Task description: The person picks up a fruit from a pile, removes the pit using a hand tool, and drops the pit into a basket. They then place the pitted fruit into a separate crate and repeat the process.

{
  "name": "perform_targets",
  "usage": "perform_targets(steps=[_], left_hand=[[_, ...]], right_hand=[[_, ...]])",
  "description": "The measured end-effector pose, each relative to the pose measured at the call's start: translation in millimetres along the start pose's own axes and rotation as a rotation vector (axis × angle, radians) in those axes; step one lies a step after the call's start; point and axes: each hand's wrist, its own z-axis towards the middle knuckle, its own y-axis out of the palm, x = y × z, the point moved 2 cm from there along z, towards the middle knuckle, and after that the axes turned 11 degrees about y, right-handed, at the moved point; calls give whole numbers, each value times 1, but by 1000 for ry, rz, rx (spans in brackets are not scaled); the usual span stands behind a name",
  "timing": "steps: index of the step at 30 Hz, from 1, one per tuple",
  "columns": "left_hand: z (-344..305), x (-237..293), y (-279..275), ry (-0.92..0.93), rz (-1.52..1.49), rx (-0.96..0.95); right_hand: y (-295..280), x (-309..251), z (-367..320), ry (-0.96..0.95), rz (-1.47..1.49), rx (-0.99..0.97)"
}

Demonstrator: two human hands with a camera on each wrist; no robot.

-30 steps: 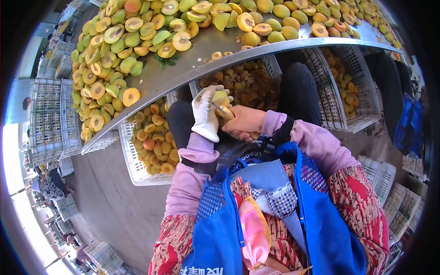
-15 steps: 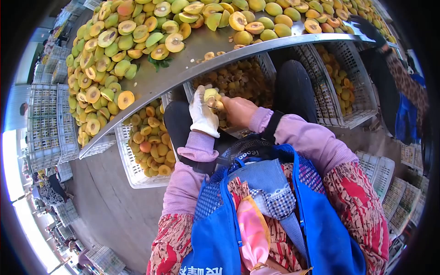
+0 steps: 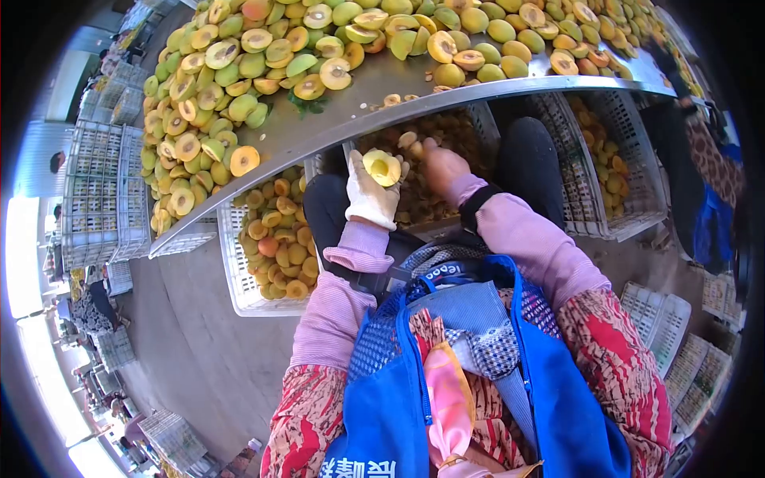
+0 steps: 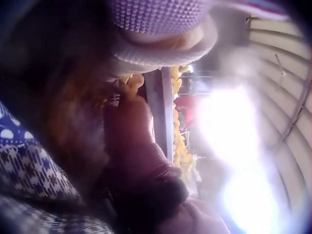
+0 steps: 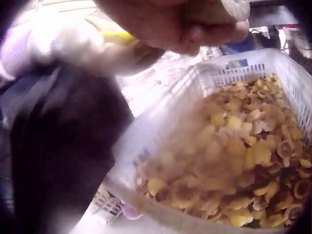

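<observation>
My left hand (image 3: 369, 195), in a white glove, holds a yellow-green apricot half (image 3: 382, 168), cut face up with a pale hollow in the middle. In the right wrist view the same glove (image 5: 73, 46) is blurred, with a bright yellow edge of fruit at its fingers. To its right, my bare right hand (image 3: 445, 167) grips the wooden handle (image 3: 409, 143) of a small pitting tool; its metal end is hidden. Both hands are over the crate of brown and yellow fruit scraps (image 5: 234, 151), below the table edge.
Halved apricots (image 3: 199, 119) are heaped on the metal table (image 3: 291, 131), whose raised rim (image 3: 335, 127) curves above my hands. A white crate of apricot halves (image 3: 239, 295) stands at the left, another crate (image 3: 637, 211) at the right. Another person's patterned sleeve (image 3: 708, 147) is at far right.
The right hand, earlier working the tool's metal end against the fruit in the left hand, has drawn away to the right. The apricot half now lies face up in the glove.
</observation>
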Motion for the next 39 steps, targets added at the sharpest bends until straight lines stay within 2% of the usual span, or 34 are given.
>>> perform_targets(steps=[2,4,5,6,7,8,9,10,11,12,14,16,18,20,22,25,28,30,32,34,36,38,39], left_hand=[[-10,19,8,-4,-35,-116],[-40,59,20,234,78,-162],[-50,82,17,478,210,-236],[-49,111,8,508,203,-77],[-50,135,-2,812,650,-19],[-21,165,-34,1053,1125,-17],[-33,182,-18,1299,1778,321],[-20,196,-18,1377,1898,322],[-8,201,-5,1173,1764,134],[7,204,12,967,1616,-40],[57,192,43,919,1704,-212],[84,161,95,969,1898,-304],[127,132,118,1102,2078,-395],[134,100,137,921,2386,-326],[137,85,143,917,2356,-317],[136,80,144,871,2219,-366],[111,89,128,588,1202,-530],[56,94,108,533,746,-667],[-12,86,101,247,465,-477],[-7,73,52,309,674,-456],[-25,52,40,290,772,-241],[-31,44,39,421,901,-384],[-27,39,37,401,963,-347]], right_hand=[[12,15,9,40,55,-63],[13,22,18,88,118,-113],[6,21,15,105,204,-102],[0,21,11,120,286,-101],[-3,20,10,137,152,-160],[-1,18,11,137,166,-160],[-2,14,12,97,221,-95],[-2,11,13,56,272,-34],[-2,10,11,62,137,-126],[-2,6,7,66,143,-131],[-4,-1,8,55,354,-106],[-3,0,11,51,287,-116],[-17,-4,13,46,325,-117],[-28,-7,7,21,361,-119],[-36,-2,10,-24,387,-112],[-45,-5,4,20,260,-82],[-43,-4,-3,-25,255,-57],[-38,-4,-6,-34,267,-52],[-36,-6,-14,-46,272,-50],[-37,-12,-21,-87,195,-5],[-35,-18,-28,-129,149,39],[-33,-24,-33,-169,102,92],[-33,-25,-35,-205,103,131]])
